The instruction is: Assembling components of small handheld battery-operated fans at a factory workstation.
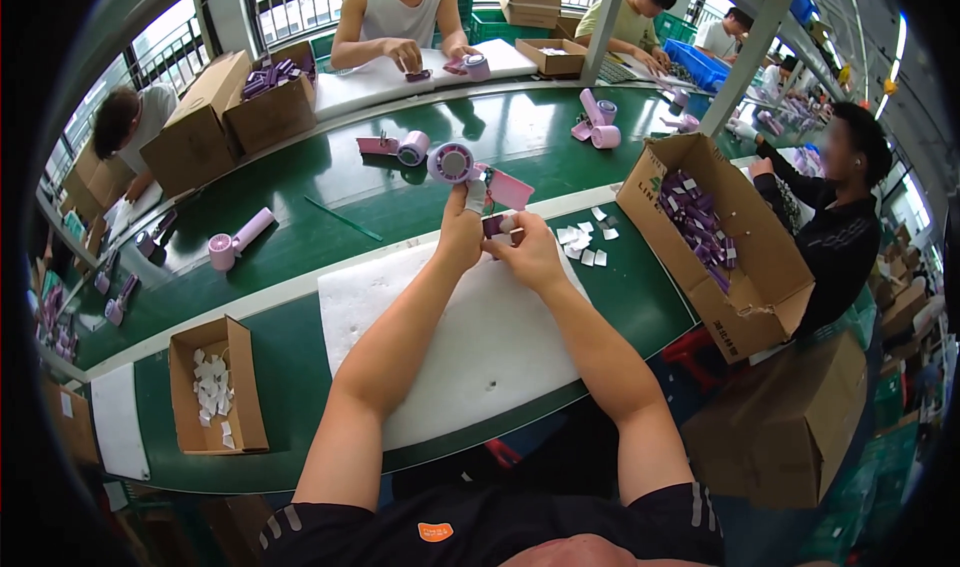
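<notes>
My left hand (462, 231) and my right hand (527, 252) meet over the far edge of a white foam pad (470, 337). Together they pinch a small dark purple part (495, 225) with a white sticker on it. One left fingertip wears a white wrap. Just beyond the hands, on the green belt (330, 192), lies a pink hand-held fan (465, 167) with a round head and a flat pink handle. Small white stickers (585, 239) lie scattered to the right of my right hand.
An open carton of purple parts (705, 229) stands at the right, beside a seated person in black. A small box of white paper bits (213, 387) sits at the left. More pink fans lie on the belt (236, 239); other workers and cartons line the far side.
</notes>
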